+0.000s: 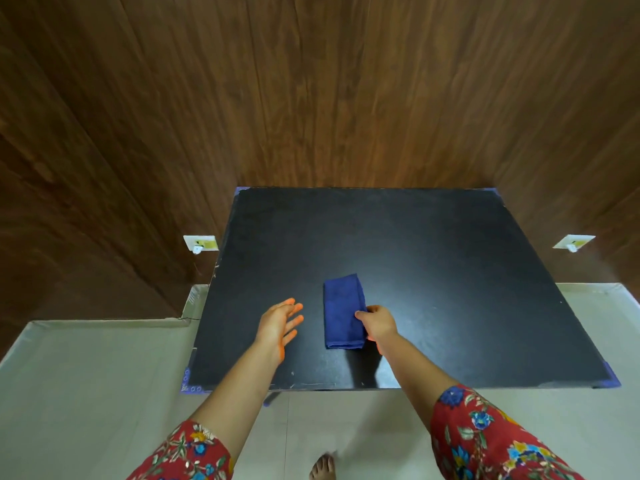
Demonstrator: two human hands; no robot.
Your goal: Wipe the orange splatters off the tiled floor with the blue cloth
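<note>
Dark wood panelling backs a black table standing on pale floor tiles. Over the table's near part, the left hand hovers with fingers spread wide and loose, holding nothing; its fingertips look orange-tinted. Just beside it, the right hand pinches the right edge of the blue cloth, thumb on top. That cloth lies flat on the table, folded into a neat, long rectangle, deep blue and clean-looking. Red floral sleeves cover both forearms.
</note>
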